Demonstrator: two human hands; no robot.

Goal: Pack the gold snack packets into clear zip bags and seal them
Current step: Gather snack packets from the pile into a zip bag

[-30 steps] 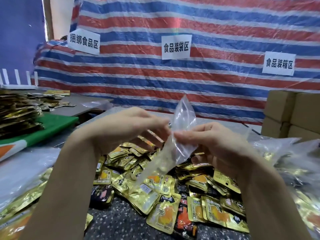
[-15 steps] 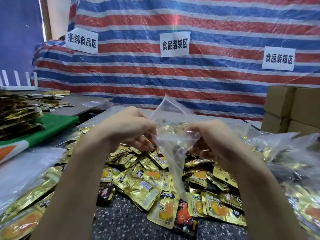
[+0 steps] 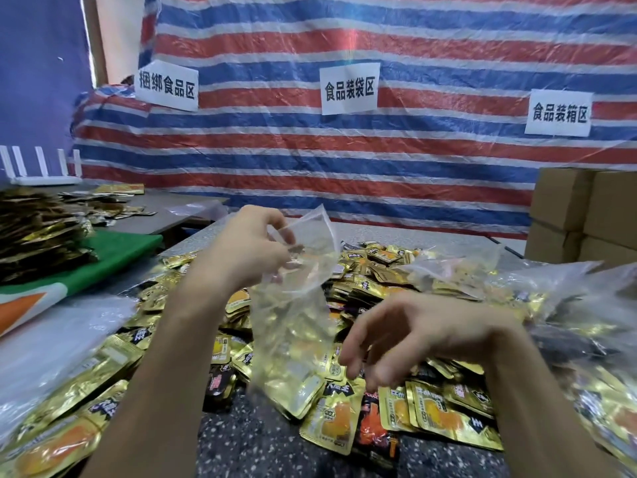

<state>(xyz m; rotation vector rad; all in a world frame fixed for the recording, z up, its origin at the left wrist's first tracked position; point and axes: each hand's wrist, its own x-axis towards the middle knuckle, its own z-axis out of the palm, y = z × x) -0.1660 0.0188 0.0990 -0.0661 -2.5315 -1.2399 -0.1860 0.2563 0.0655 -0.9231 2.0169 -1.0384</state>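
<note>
A heap of gold snack packets (image 3: pixel 386 281) covers the speckled table (image 3: pixel 248 443) in front of me. My left hand (image 3: pixel 246 257) pinches the top edge of an empty clear zip bag (image 3: pixel 293 315), which hangs down over the heap with its mouth open. My right hand (image 3: pixel 406 336) hovers lower and to the right of the bag, fingers spread and curled downward, holding nothing, just above the packets.
Filled clear bags (image 3: pixel 586 339) lie at the right, and more clear plastic (image 3: pixel 51 343) at the left. Cardboard boxes (image 3: pixel 586 215) stand at the back right. A green mat (image 3: pixel 113 253) with stacked packets (image 3: pixel 38 232) sits at the left. A striped tarp (image 3: pixel 379 160) with paper signs hangs behind.
My right hand has let go of the bag's mouth and dropped toward the packets. The left hand alone now holds the bag, which hangs open.
</note>
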